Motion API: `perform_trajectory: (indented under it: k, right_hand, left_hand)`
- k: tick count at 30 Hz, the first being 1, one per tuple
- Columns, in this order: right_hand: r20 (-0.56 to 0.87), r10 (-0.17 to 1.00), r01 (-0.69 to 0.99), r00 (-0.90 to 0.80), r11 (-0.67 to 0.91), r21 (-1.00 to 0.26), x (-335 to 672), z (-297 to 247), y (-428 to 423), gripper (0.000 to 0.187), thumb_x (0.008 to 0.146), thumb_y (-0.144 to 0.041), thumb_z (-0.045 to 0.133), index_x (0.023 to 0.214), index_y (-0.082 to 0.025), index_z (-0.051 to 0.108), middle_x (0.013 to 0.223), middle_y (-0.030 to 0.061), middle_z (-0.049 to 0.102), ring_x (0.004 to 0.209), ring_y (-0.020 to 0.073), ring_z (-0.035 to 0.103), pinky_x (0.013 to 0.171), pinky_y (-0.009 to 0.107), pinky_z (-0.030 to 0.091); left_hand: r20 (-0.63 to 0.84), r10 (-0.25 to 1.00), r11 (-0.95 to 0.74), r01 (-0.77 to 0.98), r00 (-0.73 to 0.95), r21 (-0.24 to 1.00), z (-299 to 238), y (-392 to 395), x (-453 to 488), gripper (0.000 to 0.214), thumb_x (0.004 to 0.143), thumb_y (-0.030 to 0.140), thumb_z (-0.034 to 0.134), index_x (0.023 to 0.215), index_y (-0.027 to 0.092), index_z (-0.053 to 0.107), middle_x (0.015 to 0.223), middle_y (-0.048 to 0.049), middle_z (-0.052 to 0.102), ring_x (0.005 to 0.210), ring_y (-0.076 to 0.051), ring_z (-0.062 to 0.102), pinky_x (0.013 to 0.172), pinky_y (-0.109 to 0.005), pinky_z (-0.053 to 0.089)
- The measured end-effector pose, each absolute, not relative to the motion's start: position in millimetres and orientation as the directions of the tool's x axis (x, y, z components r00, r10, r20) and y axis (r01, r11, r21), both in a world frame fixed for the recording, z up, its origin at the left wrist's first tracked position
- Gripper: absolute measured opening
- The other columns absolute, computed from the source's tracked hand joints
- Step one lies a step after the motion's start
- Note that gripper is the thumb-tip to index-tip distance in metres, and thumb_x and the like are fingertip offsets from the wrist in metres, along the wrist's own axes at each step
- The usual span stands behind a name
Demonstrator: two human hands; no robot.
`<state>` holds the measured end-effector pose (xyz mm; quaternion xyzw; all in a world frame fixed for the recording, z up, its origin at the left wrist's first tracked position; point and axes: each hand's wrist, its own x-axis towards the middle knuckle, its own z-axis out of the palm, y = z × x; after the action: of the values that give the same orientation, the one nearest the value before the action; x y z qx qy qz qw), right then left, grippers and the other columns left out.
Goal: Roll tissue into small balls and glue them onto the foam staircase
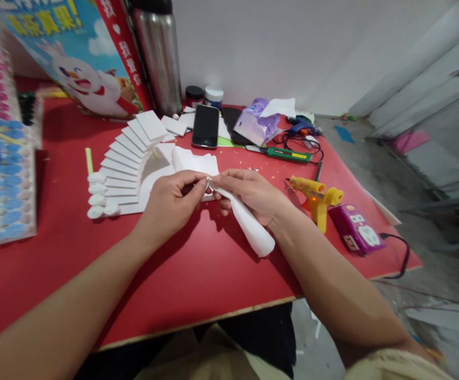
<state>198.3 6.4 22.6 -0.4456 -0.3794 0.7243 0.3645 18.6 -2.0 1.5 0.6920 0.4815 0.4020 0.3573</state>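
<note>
A strip of white tissue paper [249, 220] is pinched between my two hands above the front middle of the red table. My left hand [177, 198] closes thumb and fingers on its gathered end. Right beside it, my right hand [249, 192] grips the strip, and the loose end hangs toward me. Behind my hands lies a stack of white paper [193, 160]. To the left, several small white rolled paper pieces [96, 200] sit by a fanned row of white cards [120, 166].
On the right are a yellow glue gun [316, 198], a purple power socket [356, 229] and a green-handled cutter [288, 154]. A phone [205, 126], a steel bottle [160, 58] and a purple tissue pack [256, 121] stand or lie at the back. Blue rolled flowers [3, 184] are far left.
</note>
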Motion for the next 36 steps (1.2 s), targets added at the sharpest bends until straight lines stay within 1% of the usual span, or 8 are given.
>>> perform_trajectory:
  k: [8,17,20,25,28,32,34,36]
  right_hand:
    - [-0.164,0.968,0.125,-0.188,-0.142,-0.982,192,13,7,0.015,0.083,-0.022,0.071,0.074,-0.019,0.06,0.054,-0.0067,0.058,0.042,0.0066,0.051,0.042,0.019,0.042]
    - [-0.074,0.989,0.191,-0.13,-0.048,-0.98,186,11,3,0.016,0.082,-0.022,0.067,0.072,-0.021,0.055,0.053,-0.0071,0.056,0.042,0.0072,0.049,0.043,0.021,0.038]
    - [-0.071,0.994,0.167,-0.086,-0.056,-0.984,184,11,1,0.017,0.079,-0.019,0.068,0.07,-0.02,0.055,0.052,-0.0069,0.056,0.043,0.007,0.048,0.044,0.021,0.036]
    - [-0.085,0.992,0.096,-0.093,-0.076,-0.992,181,17,-6,0.015,0.08,-0.02,0.07,0.071,-0.02,0.058,0.057,-0.0046,0.061,0.046,0.0088,0.055,0.047,0.022,0.041]
    - [-0.087,0.991,0.049,-0.097,-0.083,-0.995,181,19,-7,0.015,0.08,-0.023,0.073,0.073,-0.018,0.061,0.062,-0.0032,0.065,0.047,0.0087,0.057,0.048,0.022,0.044]
    - [-0.066,0.994,0.002,-0.086,-0.066,-0.998,183,18,-5,0.014,0.078,-0.021,0.075,0.073,-0.017,0.063,0.06,-0.0033,0.065,0.045,0.0081,0.057,0.045,0.021,0.045]
    - [-0.065,0.994,0.008,-0.086,-0.064,-0.998,186,19,-2,0.013,0.078,-0.019,0.074,0.073,-0.017,0.063,0.059,-0.0033,0.066,0.044,0.008,0.056,0.043,0.02,0.044]
    - [-0.073,0.991,0.024,-0.111,-0.071,-0.997,190,21,0,0.012,0.077,-0.018,0.074,0.074,-0.016,0.063,0.059,-0.0032,0.066,0.043,0.0082,0.057,0.042,0.02,0.044]
  left_hand:
    - [0.197,0.962,-0.262,0.424,0.19,0.867,0,-4,20,0.026,0.095,0.031,0.057,0.094,0.018,0.08,0.08,-0.0015,0.077,0.073,-0.016,0.067,0.065,-0.024,0.049]
    - [0.266,0.939,-0.34,0.475,0.218,0.812,1,-6,21,0.025,0.096,0.028,0.056,0.095,0.018,0.078,0.083,-0.0019,0.077,0.074,-0.016,0.066,0.068,-0.026,0.047]
    - [0.376,0.884,-0.466,0.588,0.278,0.662,0,-6,21,0.027,0.099,0.028,0.052,0.094,0.017,0.076,0.085,-0.0047,0.076,0.077,-0.018,0.067,0.072,-0.029,0.047]
    - [0.478,0.765,-0.593,0.762,0.431,0.261,-1,-5,19,0.033,0.103,0.024,0.043,0.099,0.012,0.073,0.094,-0.0131,0.074,0.081,-0.023,0.068,0.07,-0.033,0.048]
    - [0.497,0.736,-0.596,0.788,0.46,0.154,-2,-5,18,0.034,0.104,0.021,0.042,0.108,0.011,0.073,0.093,-0.0136,0.075,0.076,-0.022,0.069,0.065,-0.032,0.046]
    - [0.574,0.695,-0.65,0.719,0.432,0.246,-3,-6,17,0.034,0.102,0.022,0.046,0.121,0.011,0.073,0.1,-0.0135,0.077,0.083,-0.023,0.072,0.07,-0.033,0.051]
    - [0.578,0.718,-0.666,0.626,0.388,0.406,-3,-5,18,0.032,0.101,0.024,0.05,0.118,0.014,0.075,0.102,-0.012,0.079,0.089,-0.023,0.073,0.077,-0.033,0.054]
    - [0.5,0.809,-0.587,0.486,0.311,0.647,-1,-4,19,0.028,0.099,0.028,0.056,0.111,0.017,0.079,0.098,-0.0091,0.08,0.085,-0.021,0.073,0.076,-0.031,0.056]
